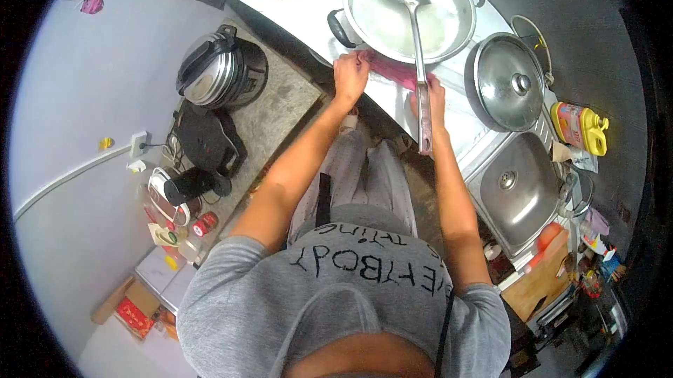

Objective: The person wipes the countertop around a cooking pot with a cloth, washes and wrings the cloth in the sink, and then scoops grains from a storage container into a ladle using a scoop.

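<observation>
A dark pink cloth [394, 71] is stretched along the near side of a wide metal pan [449, 45] on the white counter. My left hand [350, 80] has its fingers closed on the cloth's left end, close to the pan's black side handle [341, 29]. At the other end, my right hand [433, 101] grips the cloth, partly behind the handle of a long metal spatula [418, 49]. The spatula rests in the pan with its handle hanging over the near rim. Pale, cloudy liquid appears to cover the pan's bottom.
A domed lid with a knob [520, 84] lies on the right, beside a steel sink [522, 196]. Behind the sink stands a yellow jug [580, 128]. On the left counter are a pressure cooker [228, 66] and a black appliance [207, 136]. A wooden cutting board [536, 283] sits lower right.
</observation>
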`<state>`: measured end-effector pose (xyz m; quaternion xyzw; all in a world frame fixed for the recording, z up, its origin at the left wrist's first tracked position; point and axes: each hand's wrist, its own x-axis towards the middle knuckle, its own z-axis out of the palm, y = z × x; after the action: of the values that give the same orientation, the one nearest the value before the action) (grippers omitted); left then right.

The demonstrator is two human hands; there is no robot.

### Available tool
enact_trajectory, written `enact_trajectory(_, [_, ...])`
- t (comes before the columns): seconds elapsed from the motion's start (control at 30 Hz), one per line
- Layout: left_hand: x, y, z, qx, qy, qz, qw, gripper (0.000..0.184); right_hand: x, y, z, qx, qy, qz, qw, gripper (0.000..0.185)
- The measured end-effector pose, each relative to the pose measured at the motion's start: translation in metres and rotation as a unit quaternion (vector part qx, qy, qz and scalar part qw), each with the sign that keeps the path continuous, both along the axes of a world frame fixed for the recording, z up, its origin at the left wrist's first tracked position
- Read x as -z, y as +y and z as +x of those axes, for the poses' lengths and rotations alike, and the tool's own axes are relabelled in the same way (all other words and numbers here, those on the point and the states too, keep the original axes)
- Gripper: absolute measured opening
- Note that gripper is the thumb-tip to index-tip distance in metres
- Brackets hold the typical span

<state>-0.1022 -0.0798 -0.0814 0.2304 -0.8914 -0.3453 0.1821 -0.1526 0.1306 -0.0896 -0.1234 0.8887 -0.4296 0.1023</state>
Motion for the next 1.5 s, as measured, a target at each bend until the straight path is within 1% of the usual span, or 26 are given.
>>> enact_trajectory(0.07, [0.009,-0.012,0.001,-0.023,0.002,-0.009,1.0,0.025,-0.013,-0.018,0.017,-0.064,0.18,0.12,0.974,0.034])
enact_trajectory(0.1, [0.008,-0.014,0.001,-0.025,0.002,-0.008,1.0,0.025,-0.015,-0.03,0.018,-0.056,0.165,0.13,0.976,0.028])
enact_trajectory(0.17, [0.007,-0.019,0.001,-0.072,0.037,-0.109,0.991,0.026,-0.023,-0.037,0.023,-0.082,0.234,0.142,0.958,0.023])
enact_trajectory(0.2, [0.01,-0.023,0.0,-0.084,0.023,-0.086,0.992,0.028,-0.04,-0.044,0.023,-0.083,0.235,0.143,0.958,0.023])
enact_trajectory(0.23, [0.004,-0.027,0.0,-0.085,0.024,-0.086,0.992,0.028,-0.055,-0.051,0.023,-0.073,0.164,0.117,0.977,0.021])
enact_trajectory(0.27, [-0.001,-0.032,0.0,-0.095,-0.015,0.059,0.994,0.024,-0.062,-0.057,0.024,-0.062,0.092,0.09,0.99,0.02])
enact_trajectory(0.3, [-0.011,-0.038,-0.002,-0.101,-0.052,0.201,0.973,0.02,-0.054,-0.063,0.023,-0.061,0.094,0.088,0.99,0.02])
enact_trajectory(0.37, [-0.012,-0.05,-0.007,-0.119,-0.023,0.154,0.981,0.022,-0.031,-0.076,0.026,-0.002,0.067,-0.02,0.998,0.019])
enact_trajectory(0.4, [-0.015,-0.058,-0.009,-0.117,-0.011,0.204,0.972,0.023,-0.058,-0.087,0.033,0.054,-0.08,-0.11,0.989,0.022])
enact_trajectory(0.43, [-0.018,-0.064,-0.009,-0.114,0.0,0.254,0.961,0.024,-0.052,-0.089,0.033,0.058,-0.081,-0.11,0.989,0.022])
enact_trajectory(0.53, [-0.029,-0.072,-0.014,-0.122,-0.104,0.19,0.969,0.027,-0.022,-0.086,0.027,0.111,0.112,-0.041,0.987,0.03])
enact_trajectory(0.57, [-0.03,-0.073,-0.013,-0.117,-0.104,0.19,0.969,0.027,-0.017,-0.078,0.026,0.114,0.096,0.012,0.989,0.029])
enact_trajectory(0.63, [-0.021,-0.073,-0.008,-0.062,-0.144,0.164,0.974,0.031,-0.033,-0.073,0.029,0.115,0.029,0.014,0.993,0.029])
enact_trajectory(0.67, [-0.003,-0.076,-0.008,-0.032,-0.122,0.086,0.988,0.035,-0.032,-0.074,0.029,0.12,0.03,0.016,0.992,0.029])
enact_trajectory(0.7, [-0.005,-0.075,-0.007,-0.027,-0.124,0.088,0.988,0.035,-0.03,-0.076,0.031,0.063,0.081,0.025,0.994,0.029])
enact_trajectory(0.77, [-0.011,-0.072,-0.003,0.067,-0.07,-0.057,0.994,0.039,-0.022,-0.087,0.036,-0.031,0.175,0.063,0.982,0.027])
enact_trajectory(0.8, [-0.013,-0.07,-0.002,0.107,-0.065,-0.069,0.99,0.042,-0.021,-0.093,0.038,-0.048,0.194,0.075,0.977,0.027])
enact_trajectory(0.97, [0.002,-0.068,-0.013,0.223,-0.124,-0.019,0.967,0.041,0.003,-0.083,0.034,-0.033,0.211,0.124,0.969,0.025])
enact_trajectory(1.03, [-0.004,-0.057,-0.016,0.278,-0.124,-0.011,0.953,0.038,-0.007,-0.068,0.033,0.057,0.12,0.077,0.988,0.024])
enact_trajectory(1.07, [-0.008,-0.046,-0.014,0.261,-0.074,0.02,0.962,0.039,-0.019,-0.058,0.028,0.082,0.033,0.101,0.991,0.021])
enact_trajectory(1.1, [-0.008,-0.037,-0.013,0.266,-0.072,0.021,0.961,0.039,-0.008,-0.043,0.027,0.082,0.147,0.12,0.978,0.02])
enact_trajectory(1.17, [-0.005,-0.022,-0.011,0.21,-0.077,0.089,0.971,0.037,-0.021,-0.023,0.016,0.026,0.26,0.065,0.963,0.024])
enact_trajectory(1.3, [-0.008,-0.012,0.004,0.251,0.017,0.099,0.963,0.028,-0.049,-0.011,0.025,0.098,0.205,0.012,0.974,0.033])
enact_trajectory(1.37, [-0.002,-0.016,0.008,0.369,0.097,-0.016,0.924,0.026,-0.032,0.01,0.029,0.055,0.192,0.179,0.963,0.037])
enact_trajectory(1.4, [-0.01,-0.017,0.013,0.369,0.06,-0.019,0.927,0.023,-0.033,0.011,0.032,0.082,0.161,0.181,0.967,0.035])
enact_trajectory(1.5, [0.0,-0.012,0.012,0.318,0.087,0.013,0.944,0.018,-0.037,-0.001,0.029,0.117,0.199,0.188,0.955,0.034])
